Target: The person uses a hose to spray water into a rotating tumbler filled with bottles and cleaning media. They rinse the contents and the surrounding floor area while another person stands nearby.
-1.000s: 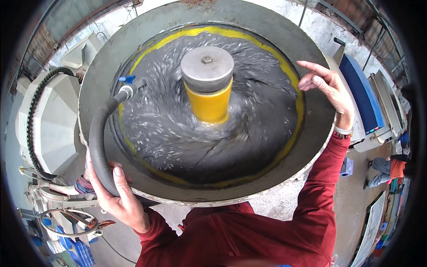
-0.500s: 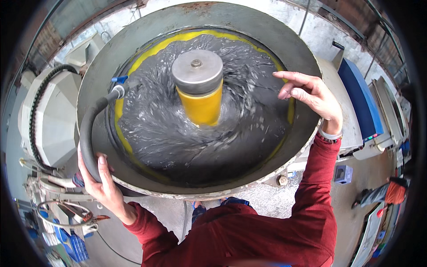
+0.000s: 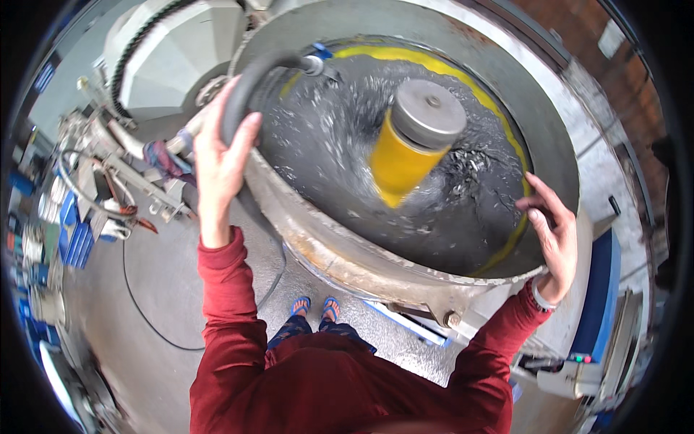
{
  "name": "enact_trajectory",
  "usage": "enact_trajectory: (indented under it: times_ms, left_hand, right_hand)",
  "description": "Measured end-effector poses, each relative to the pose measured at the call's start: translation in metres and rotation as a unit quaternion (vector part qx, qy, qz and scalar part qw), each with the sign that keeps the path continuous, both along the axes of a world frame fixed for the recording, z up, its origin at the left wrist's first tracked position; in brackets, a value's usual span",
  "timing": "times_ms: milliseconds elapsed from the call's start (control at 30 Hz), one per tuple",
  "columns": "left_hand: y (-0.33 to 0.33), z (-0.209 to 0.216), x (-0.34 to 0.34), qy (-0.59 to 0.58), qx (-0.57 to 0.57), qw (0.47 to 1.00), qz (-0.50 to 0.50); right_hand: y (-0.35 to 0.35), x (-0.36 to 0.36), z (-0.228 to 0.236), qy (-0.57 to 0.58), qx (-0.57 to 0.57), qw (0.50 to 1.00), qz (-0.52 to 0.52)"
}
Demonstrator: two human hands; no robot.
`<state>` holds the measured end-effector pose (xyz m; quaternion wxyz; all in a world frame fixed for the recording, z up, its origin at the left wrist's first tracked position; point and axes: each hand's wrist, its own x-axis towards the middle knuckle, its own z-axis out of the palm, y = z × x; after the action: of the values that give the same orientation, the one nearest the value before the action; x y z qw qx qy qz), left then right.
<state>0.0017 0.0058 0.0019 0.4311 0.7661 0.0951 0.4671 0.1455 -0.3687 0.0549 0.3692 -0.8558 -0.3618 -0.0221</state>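
Note:
A large round metal tub [image 3: 318,217] stands in front of me, with dark grey wet material [image 3: 332,166] churning inside it. From its middle rises a yellow column [image 3: 406,163] topped by a grey metal cap [image 3: 431,108] with a bolt. My left hand [image 3: 223,148] is at the left rim, fingers and thumb round a thick black hose [image 3: 244,98]. The hose arches over the rim to a nozzle with a blue valve handle [image 3: 322,51]. My right hand [image 3: 553,231] hovers at the right inner wall, fingers apart and bent, holding nothing.
A pale faceted machine drum [image 3: 173,58] stands at the far left, beside a valve wheel [image 3: 97,184] and blue crates [image 3: 77,235]. A thin cable [image 3: 155,333] lies on the floor. At the right is a blue panelled machine [image 3: 600,296].
The view has swung, so the tub sits further right and tilted. My right hand has dropped from over the material toward the right wall. My left hand stays on the hose.

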Motion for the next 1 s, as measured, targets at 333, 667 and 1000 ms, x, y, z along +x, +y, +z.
enact_trajectory:
  times_ms: [333,667,1000]
  left_hand:
    - [-0.001,-0.002,0.0,0.006,-0.031,0.999,-0.017]
    - [0.003,0.005,-0.002,-0.034,-0.045,0.993,-0.105]
    - [-0.01,0.048,-0.053,0.021,-0.084,0.993,-0.084]
  right_hand:
    - [-0.009,0.007,-0.004,0.037,0.007,0.999,0.03]
    - [-0.01,0.009,-0.007,0.027,0.059,0.997,0.034]
    - [-0.007,0.008,-0.009,0.037,0.046,0.998,0.014]
